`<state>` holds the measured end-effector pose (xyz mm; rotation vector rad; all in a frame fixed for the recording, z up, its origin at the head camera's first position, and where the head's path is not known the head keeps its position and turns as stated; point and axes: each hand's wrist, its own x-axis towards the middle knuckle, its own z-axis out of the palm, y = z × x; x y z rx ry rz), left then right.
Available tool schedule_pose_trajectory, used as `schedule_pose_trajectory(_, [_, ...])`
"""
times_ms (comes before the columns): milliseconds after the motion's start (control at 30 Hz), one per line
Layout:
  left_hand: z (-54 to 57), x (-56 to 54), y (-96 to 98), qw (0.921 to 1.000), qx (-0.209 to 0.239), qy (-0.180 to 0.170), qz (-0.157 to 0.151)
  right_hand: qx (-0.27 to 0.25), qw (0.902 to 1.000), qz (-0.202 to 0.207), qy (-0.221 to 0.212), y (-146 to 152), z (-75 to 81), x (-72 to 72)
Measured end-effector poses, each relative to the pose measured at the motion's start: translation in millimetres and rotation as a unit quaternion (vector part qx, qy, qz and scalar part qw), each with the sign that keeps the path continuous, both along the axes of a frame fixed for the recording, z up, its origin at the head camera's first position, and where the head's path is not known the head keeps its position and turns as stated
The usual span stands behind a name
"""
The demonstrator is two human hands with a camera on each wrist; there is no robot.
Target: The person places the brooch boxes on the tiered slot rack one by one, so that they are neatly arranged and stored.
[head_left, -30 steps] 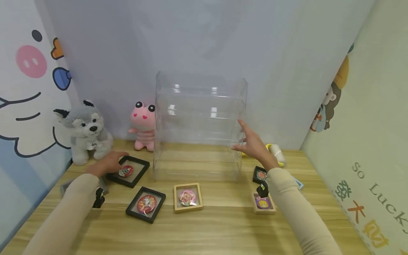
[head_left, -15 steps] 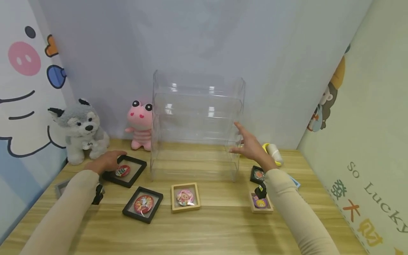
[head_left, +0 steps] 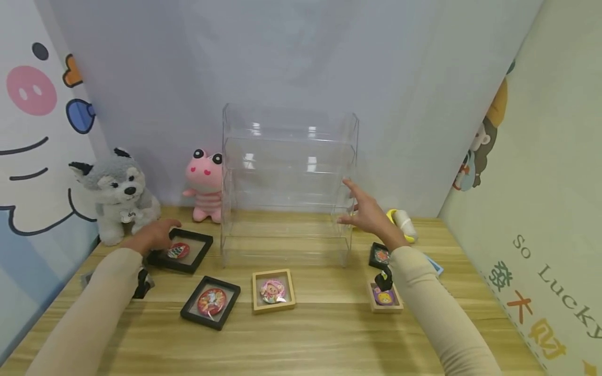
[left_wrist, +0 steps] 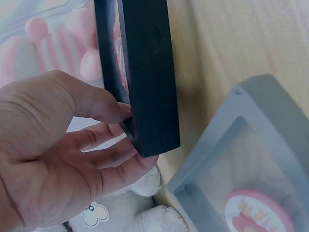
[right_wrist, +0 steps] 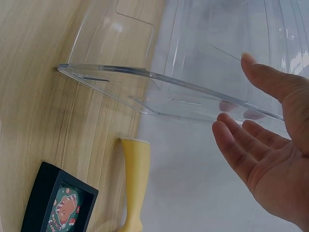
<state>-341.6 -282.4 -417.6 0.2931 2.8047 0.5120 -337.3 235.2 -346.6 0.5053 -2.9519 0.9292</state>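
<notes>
My left hand (head_left: 152, 236) pinches the near-left corner of a black display frame (head_left: 199, 262) holding a round red badge (head_left: 179, 250). In the left wrist view, the thumb lies on the frame's front side and the fingers reach beneath it. A grey frame (left_wrist: 227, 116) with a pink-rimmed badge lies close by, mostly covered by the forearm in the head view. My right hand (head_left: 369, 211) is at the right side of a clear tiered acrylic rack (head_left: 287, 256). Thumb and fingers are spread, loosely extended on either side of the rack's side panel (right_wrist: 178, 82).
Another black frame (head_left: 221, 319) and a light wooden frame (head_left: 273, 309) lie in front of the rack. At right are a small black frame (head_left: 374, 255), a small wooden frame (head_left: 386, 309) and a yellow-and-white object (head_left: 405, 224). A husky plush (head_left: 117, 190) and pink plush (head_left: 205, 183) sit back left.
The left hand has shifted slightly left with the black frame. The right hand stays at the rack's right side. The head view has swung slightly.
</notes>
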Motion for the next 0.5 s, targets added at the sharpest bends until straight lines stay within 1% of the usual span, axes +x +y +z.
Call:
schedule_pose_trajectory(33, [1.3,-0.3,0.0,0.9999,0.008,-0.007,0.004,0.0,1.0,-0.001,-0.001,0,0.2,-0.1])
schedule_pose_trajectory(100, [3.4,-0.2,-0.6,0.9986,0.037,-0.034,0.017,-0.001,1.0,-0.004,-0.001,0,1.1,0.3])
schedule_pose_trajectory(167, [4.7,0.6,-1.9,0.9957,0.065,-0.06,0.03,-0.002,1.0,-0.004,-0.001,0,1.7,0.6])
schedule_pose_trajectory(267, [5.5,1.7,-6.0,0.9902,0.093,-0.094,0.044,-0.004,1.0,-0.003,-0.003,-1,2.1,1.0])
schedule_pose_trajectory(400, [8.1,2.2,-12.1,0.9847,0.117,-0.119,0.049,-0.005,1.0,-0.001,-0.005,-1,2.1,1.1])
schedule_pose_trajectory(500, [12.0,2.0,-15.0,0.9804,0.14,-0.129,0.051,-0.006,1.0,-0.001,-0.005,0,2.4,1.2])
